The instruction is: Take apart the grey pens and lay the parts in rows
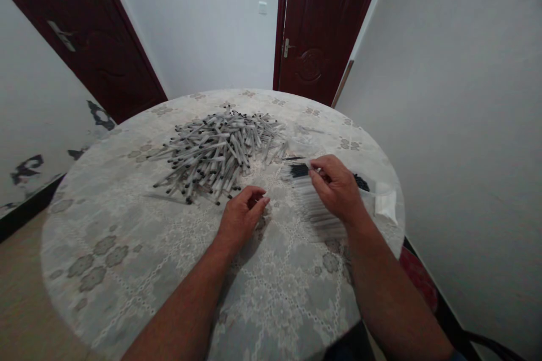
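Note:
My left hand [243, 215] hovers above the middle of the table, its fingers loosely curled with a small gap between thumb and forefinger and nothing seen in it. To its upper left lies a heap of slim whitish, pen-like sticks [212, 152] with black ends. My right hand [336, 186] is over a row of thin translucent sleeves [317, 208] laid side by side, some with dark sticks [298, 170] at their far end. Its thumb and fingers are pinched together; what is between them is too small to make out.
A patterned cloth covers the round table [169, 271]. Small black pieces [361, 182] and a white packet [385, 205] lie beyond my right wrist. A clear bag or film [307, 135] rests behind the row. Walls and two dark red doors [317, 28] surround the table.

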A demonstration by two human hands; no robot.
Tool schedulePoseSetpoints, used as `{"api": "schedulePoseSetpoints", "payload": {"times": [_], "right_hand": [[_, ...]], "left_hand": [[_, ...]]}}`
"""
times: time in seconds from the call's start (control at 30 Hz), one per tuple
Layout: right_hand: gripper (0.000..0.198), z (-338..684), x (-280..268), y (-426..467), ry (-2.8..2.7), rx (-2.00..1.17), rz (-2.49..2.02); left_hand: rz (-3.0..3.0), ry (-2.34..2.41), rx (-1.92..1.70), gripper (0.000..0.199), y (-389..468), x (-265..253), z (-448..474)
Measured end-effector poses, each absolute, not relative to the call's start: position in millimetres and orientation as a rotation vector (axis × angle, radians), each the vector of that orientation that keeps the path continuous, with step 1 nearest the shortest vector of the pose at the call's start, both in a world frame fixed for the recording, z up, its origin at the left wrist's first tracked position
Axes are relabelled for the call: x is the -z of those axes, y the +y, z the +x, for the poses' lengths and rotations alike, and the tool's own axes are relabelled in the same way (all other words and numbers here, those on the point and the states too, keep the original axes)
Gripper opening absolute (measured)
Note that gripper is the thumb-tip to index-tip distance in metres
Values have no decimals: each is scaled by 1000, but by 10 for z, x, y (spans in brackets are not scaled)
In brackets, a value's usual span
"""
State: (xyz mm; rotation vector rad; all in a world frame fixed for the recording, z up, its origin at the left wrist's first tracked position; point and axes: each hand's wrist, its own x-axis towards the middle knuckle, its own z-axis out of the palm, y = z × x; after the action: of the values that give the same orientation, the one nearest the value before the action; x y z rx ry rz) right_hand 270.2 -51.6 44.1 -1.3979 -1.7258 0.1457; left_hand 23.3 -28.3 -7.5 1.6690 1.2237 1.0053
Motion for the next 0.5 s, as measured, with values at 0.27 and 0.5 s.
{"api": "schedulePoseSetpoints", "payload": {"times": [0.27, 0.5], "right_hand": [[30, 2914, -323, -411, -2025, 136, -2024], [32, 2834, -259, -335, -2116, 83, -2145]], "left_hand": [[1690, 1275, -1052, 12, -284, 74, 244], [1763, 1299, -1026, 10, -272, 100, 242]]}}
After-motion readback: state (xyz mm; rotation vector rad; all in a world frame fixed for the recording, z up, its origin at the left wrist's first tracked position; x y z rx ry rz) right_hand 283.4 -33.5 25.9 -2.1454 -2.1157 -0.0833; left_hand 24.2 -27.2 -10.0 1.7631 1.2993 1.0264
